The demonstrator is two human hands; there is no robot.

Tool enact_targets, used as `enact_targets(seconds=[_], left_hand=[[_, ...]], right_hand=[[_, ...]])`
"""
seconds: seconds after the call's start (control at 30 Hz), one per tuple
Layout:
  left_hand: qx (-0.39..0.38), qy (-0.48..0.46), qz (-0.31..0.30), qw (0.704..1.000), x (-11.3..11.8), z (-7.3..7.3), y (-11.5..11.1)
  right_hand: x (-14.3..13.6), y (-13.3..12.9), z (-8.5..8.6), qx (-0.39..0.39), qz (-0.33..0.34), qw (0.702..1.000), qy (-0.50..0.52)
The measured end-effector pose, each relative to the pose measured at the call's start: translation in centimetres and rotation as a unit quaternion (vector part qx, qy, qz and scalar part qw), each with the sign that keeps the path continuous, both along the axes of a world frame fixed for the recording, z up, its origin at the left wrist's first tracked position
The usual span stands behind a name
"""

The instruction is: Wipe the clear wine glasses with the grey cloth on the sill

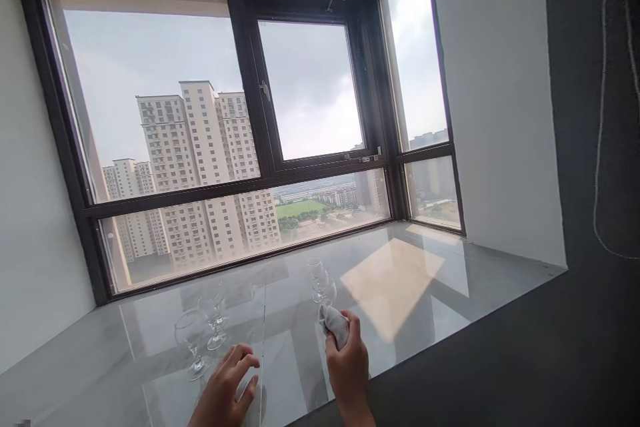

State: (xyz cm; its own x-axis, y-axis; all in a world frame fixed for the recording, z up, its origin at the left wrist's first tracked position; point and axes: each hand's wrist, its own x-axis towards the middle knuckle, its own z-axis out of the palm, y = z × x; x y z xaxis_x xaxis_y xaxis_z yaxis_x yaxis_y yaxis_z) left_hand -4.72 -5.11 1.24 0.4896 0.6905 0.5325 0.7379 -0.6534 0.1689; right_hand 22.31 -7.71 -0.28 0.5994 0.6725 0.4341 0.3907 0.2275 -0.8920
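My right hand is closed around a bunched grey cloth above the glossy sill. Just beyond the cloth stand clear glasses, close together. Low at the centre-left, my left hand has its fingers apart and curved, with nothing in them. A stemmed glass stands upright beyond and left of that hand. Right behind it are more stemmed glasses, partly overlapping in view.
The grey tiled window sill reflects the windows and has a bright sunlit patch on its right. Dark window frames rise behind it, with a handle on the middle pane. A white wall bounds the right; a pale cord hangs at the far right.
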Motion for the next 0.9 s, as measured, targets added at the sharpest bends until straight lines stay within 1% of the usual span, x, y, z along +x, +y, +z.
enact_targets(seconds=[0.07, 0.17, 0.23, 0.3, 0.4, 0.53, 0.7, 0.9], left_hand=[[-0.005, -0.029, -0.042, 0.999, 4.5, 0.4, 1.2], [0.013, -0.091, -0.09, 0.992, 11.1, 1.3, 3.5], [0.039, -0.144, -0.081, 0.986, 14.2, 1.8, 5.0], [0.063, -0.198, -0.05, 0.977, 15.9, 1.8, 6.3], [0.066, -0.232, -0.026, 0.97, 16.6, 1.0, 7.2], [0.037, -0.205, -0.042, 0.977, 16.4, 0.0, 7.5], [-0.006, -0.241, -0.018, 0.97, 16.6, -0.2, 8.2], [-0.085, -0.242, -0.031, 0.966, 16.8, -0.5, 8.6]], right_hand=[[0.0, 0.2, -0.3, 0.014, -0.005, 1.0, 0.003], [0.0, 0.5, -0.7, 0.047, -0.028, 0.998, 0.016], [0.1, 0.6, -1.0, 0.06, -0.04, 0.997, 0.025], [0.2, 0.5, -1.1, 0.065, -0.042, 0.997, 0.029], [0.2, 0.4, -1.3, 0.07, -0.034, 0.997, 0.024], [0.0, 0.7, -1.8, 0.085, -0.017, 0.996, 0.007], [-0.6, 1.1, -2.1, 0.097, -0.038, 0.994, 0.027], [-1.1, 1.0, -1.7, 0.102, -0.053, 0.993, 0.033]])
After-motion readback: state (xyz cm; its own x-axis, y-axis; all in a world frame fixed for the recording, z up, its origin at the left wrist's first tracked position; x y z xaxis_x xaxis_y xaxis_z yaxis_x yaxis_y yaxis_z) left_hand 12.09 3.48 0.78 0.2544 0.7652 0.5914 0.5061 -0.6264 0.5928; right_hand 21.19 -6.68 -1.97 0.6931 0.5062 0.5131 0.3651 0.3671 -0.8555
